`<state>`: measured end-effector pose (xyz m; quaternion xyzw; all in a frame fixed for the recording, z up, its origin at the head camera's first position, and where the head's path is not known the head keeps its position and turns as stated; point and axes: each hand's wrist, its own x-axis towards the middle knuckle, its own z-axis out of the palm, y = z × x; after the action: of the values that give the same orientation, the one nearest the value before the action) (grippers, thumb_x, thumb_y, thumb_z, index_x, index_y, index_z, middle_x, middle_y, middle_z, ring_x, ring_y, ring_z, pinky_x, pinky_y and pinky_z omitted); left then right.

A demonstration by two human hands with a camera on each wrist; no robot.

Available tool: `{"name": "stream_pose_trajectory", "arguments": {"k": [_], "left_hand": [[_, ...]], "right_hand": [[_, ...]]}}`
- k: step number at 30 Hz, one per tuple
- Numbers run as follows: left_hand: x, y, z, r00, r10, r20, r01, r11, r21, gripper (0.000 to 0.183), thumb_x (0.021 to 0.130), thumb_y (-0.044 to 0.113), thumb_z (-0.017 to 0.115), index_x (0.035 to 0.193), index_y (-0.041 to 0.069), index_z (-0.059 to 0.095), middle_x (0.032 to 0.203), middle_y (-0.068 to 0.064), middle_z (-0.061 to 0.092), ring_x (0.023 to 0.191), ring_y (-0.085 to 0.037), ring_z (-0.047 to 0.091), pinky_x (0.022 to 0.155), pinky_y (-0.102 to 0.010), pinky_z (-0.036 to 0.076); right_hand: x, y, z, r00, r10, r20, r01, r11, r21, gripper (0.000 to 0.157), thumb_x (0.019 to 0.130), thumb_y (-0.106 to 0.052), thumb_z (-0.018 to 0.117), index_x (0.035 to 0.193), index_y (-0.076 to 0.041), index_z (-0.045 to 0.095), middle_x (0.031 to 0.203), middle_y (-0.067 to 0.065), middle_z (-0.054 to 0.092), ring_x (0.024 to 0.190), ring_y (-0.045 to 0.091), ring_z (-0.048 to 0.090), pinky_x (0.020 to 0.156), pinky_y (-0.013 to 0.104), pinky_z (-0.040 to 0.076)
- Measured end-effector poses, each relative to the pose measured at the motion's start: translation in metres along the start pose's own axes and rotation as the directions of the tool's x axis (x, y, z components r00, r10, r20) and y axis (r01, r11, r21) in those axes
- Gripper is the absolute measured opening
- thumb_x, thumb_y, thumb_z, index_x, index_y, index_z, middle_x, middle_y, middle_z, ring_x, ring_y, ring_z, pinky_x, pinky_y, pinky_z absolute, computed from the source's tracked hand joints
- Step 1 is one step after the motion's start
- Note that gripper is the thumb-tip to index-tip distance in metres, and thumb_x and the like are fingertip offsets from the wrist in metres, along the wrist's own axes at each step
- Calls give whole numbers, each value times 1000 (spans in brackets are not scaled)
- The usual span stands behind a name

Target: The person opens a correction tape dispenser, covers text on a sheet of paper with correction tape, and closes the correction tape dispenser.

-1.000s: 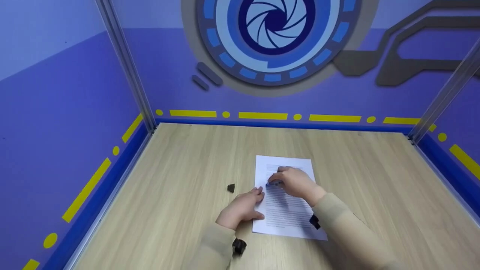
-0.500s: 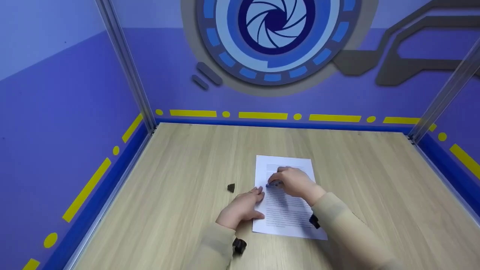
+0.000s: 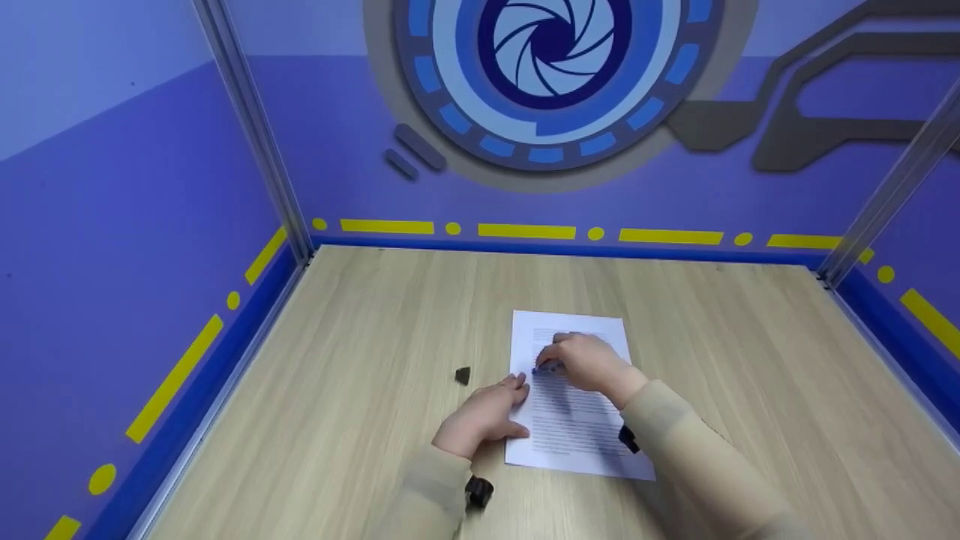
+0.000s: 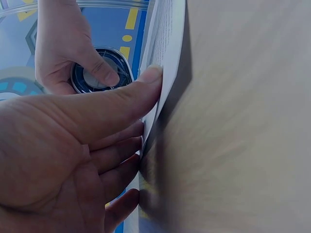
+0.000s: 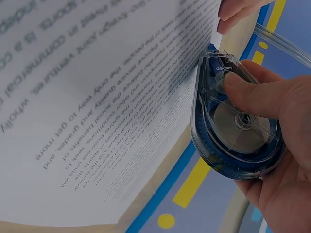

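Note:
A sheet of printed paper (image 3: 525,450) lies on the table. My left hand (image 3: 484,416) rests on its left edge, thumb and fingers spread and fairly straight. In the left wrist view the thumb (image 4: 121,104) lies along the paper's edge. My right hand (image 3: 592,362) pinches a correction tape dispenser (image 5: 238,128) with a clear blue body and round reels inside. The dispenser's tip (image 5: 212,47) meets the paper at the left end of a text line, close to the left fingers. From the head, the right fingers hide most of the dispenser.
A small dark piece (image 3: 463,376) lies on the wooden table (image 3: 375,360), left of the paper. Purple-blue panels (image 3: 337,150) with metal corner posts (image 3: 259,127) enclose the table's back and sides. A black device (image 3: 478,492) sits at the left wrist.
Hardly anything differs. Both hands, the paper and the dispenser stay in the same places; the right forearm shifts very slightly.

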<state>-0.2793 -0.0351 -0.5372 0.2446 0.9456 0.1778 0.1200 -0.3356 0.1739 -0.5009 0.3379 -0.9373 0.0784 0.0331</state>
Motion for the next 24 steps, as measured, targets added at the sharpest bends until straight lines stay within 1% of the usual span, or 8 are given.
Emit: {"name": "stream_pose_trajectory", "arguments": {"k": [3, 7, 14, 24], "left_hand": [[0, -1, 1, 1000, 5, -9, -5, 1000, 0, 76, 87, 31, 82, 152, 5, 50, 165, -10, 41, 153, -27, 39, 124, -38, 38], [0, -1, 2, 1000, 5, -12, -5, 1000, 0, 76, 87, 31, 82, 152, 5, 50, 165, -9, 41, 153, -26, 39, 124, -37, 37], [0, 0, 1, 1000, -3, -3, 3, 1000, -12, 77, 87, 32, 82, 152, 6, 49, 165, -9, 39, 154, -26, 37, 125, -39, 36], [1, 1, 1, 1000, -16, 5, 16, 1000, -19, 77, 88, 31, 81, 153, 6, 48, 166, -8, 39, 154, -26, 37, 125, -38, 35]], "right_hand": [[0, 1, 0, 999, -30, -22, 30, 999, -16, 19, 92, -4, 74, 105, -16, 81, 98, 5, 74, 93, 27, 74, 87, 45, 61], [0, 1, 1, 999, -36, -30, 36, 999, -20, 19, 92, -4, 73, 104, -16, 82, 96, 5, 74, 91, 27, 74, 85, 45, 61], [0, 1, 0, 1000, -15, -16, 15, 1000, -21, 20, 93, -3, 72, 104, -17, 82, 97, 5, 75, 92, 27, 74, 86, 45, 61], [0, 2, 1, 1000, 22, 0, -22, 1000, -21, 20, 93, -4, 72, 104, -18, 82, 99, 4, 75, 95, 27, 74, 90, 45, 61]]}}
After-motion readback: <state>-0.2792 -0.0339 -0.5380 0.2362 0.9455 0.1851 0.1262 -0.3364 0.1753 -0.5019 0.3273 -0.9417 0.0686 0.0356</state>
